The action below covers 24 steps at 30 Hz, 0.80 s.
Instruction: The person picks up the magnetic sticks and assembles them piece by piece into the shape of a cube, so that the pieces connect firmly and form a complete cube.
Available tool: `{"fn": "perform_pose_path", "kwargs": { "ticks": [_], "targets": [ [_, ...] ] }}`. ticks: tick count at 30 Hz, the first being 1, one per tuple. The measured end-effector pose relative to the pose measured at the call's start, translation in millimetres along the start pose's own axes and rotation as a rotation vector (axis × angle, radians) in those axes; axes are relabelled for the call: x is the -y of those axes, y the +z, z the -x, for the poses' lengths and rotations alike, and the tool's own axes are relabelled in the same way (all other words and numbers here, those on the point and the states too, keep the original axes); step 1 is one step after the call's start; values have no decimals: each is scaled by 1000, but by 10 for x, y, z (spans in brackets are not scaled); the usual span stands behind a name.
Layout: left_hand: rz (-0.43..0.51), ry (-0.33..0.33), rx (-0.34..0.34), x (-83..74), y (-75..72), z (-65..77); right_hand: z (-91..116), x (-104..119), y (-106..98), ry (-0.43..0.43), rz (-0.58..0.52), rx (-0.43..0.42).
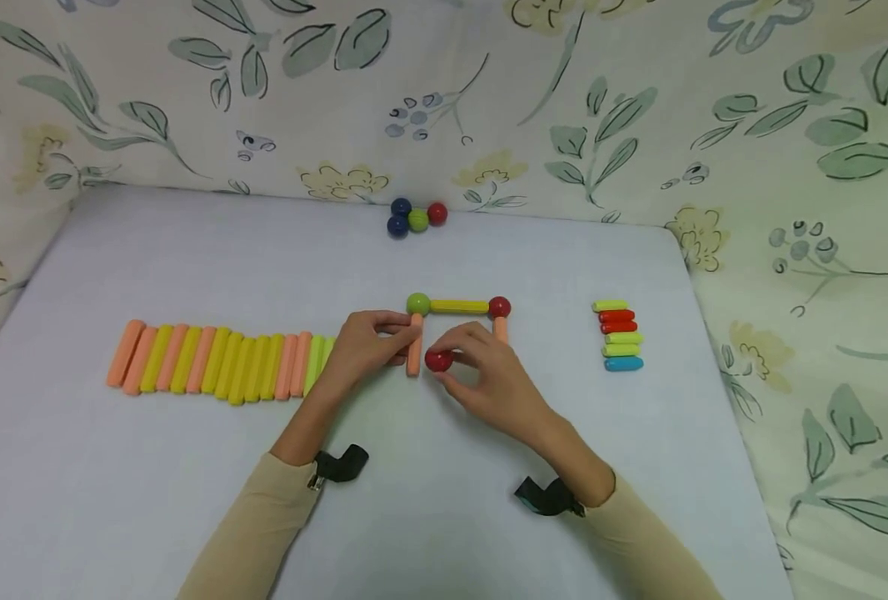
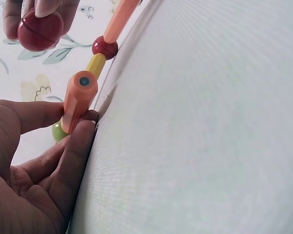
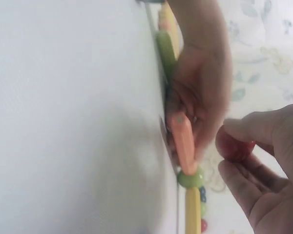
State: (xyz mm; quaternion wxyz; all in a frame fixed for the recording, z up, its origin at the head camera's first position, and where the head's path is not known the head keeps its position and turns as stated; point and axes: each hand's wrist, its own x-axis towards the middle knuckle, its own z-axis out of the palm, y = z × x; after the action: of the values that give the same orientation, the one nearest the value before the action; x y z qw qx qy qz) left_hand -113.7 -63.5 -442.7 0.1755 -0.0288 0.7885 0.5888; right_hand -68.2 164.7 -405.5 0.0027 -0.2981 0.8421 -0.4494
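Over the white table [image 1: 444, 525], I see the left hand [image 1: 369, 343] and right hand [image 1: 498, 382] pinching, respectively, an orange stick [image 1: 414, 357] and a red ball [image 1: 439, 360] just beside it, seemingly a joining step that next calls for aligning ball with stick's free end.

Surface: white tabletop [image 1: 444, 517] | Landmark: stick-and-ball frame [image 1: 459, 307] lies on it | Left of frame: row of longer sticks [image 1: 219, 362], orange, yellow and green, side by side | Beyond frame: cluster of four balls [image 1: 417, 220], two dark blue, one green, one red | Right of frame: column of six short sticks [image 1: 618, 327], three yellow-green, two red, one blue
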Motion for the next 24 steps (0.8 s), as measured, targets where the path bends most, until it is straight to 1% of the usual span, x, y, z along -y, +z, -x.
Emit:
{"fn": "perform_pose_path", "kwargs": {
  "ticks": [3,7,14,20,24],
  "targets": [
    [11,2,0,-3,0,1,66,30,132,-30,74,39],
    [41,5,8,2,-1,4,109,49,250,-66,170,58],
    [60,5,4,20,0,-5,137,64,360,-89,231,90],
    [75,20,12,21,-3,4,149,39,409,-142,282,65],
    [76,24,19,20,-13,6,150,32,420,-153,290,58]
  ]
}}
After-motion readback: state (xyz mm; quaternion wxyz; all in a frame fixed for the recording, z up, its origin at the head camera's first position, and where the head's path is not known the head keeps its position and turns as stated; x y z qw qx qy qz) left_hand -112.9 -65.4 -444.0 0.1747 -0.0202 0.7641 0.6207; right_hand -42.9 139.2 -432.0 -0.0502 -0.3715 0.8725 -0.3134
